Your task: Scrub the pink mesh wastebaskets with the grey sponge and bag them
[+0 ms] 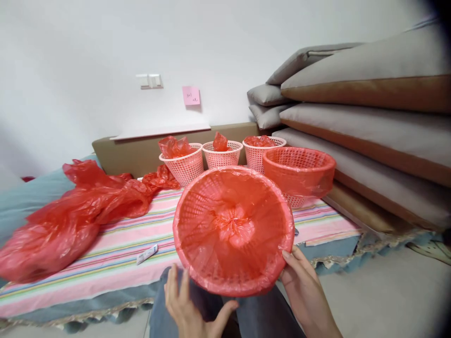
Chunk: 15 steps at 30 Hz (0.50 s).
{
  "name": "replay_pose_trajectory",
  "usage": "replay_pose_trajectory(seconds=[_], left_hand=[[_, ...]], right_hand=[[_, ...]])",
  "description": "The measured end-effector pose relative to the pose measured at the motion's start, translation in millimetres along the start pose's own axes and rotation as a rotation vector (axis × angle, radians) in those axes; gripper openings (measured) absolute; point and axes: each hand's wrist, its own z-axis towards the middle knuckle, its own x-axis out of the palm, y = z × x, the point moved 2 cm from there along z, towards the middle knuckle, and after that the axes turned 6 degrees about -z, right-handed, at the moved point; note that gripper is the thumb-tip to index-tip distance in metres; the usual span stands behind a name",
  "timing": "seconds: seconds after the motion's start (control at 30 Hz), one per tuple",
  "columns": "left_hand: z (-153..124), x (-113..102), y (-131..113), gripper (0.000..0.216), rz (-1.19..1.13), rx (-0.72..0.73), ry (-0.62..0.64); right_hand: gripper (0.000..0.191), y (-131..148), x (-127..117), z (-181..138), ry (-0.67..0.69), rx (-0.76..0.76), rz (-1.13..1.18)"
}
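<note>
A pink mesh wastebasket lined with a red plastic bag (pixel 234 225) is tilted toward me above my lap, the bag folded over its rim. My right hand (pixel 299 277) grips the rim at the lower right, thumb on top and fingers behind. Just below the lower left rim is my left hand (pixel 190 303), fingers spread and thumb out; it holds nothing. Behind stands another wastebasket (pixel 299 171) with a red bag stretched over its rim. Three pink baskets (pixel 183 166), (pixel 222 157), (pixel 254 157) at the back have crumpled red bags inside.
A large heap of red plastic bags (pixel 88 211) lies left on the striped cloth (pixel 123 253). A small white packet (pixel 147 254) rests nearby. Stacked grey and brown cushions (pixel 366 126) rise at the right. A pink note (pixel 190 96) and switches (pixel 149 81) are on the wall.
</note>
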Motion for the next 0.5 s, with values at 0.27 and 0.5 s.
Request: replay_pose_trajectory(seconds=[0.27,0.5], left_hand=[[-3.1,-9.0,23.3,0.046,-0.910,-1.122,-0.054],[25.8,-34.5,30.6,0.045,-0.991,-1.186,-0.081]], right_hand=[[0.040,5.8,2.5,-11.5,0.084,-0.055,0.023],[0.035,18.9,42.7,-19.9,0.122,-0.096,0.020]])
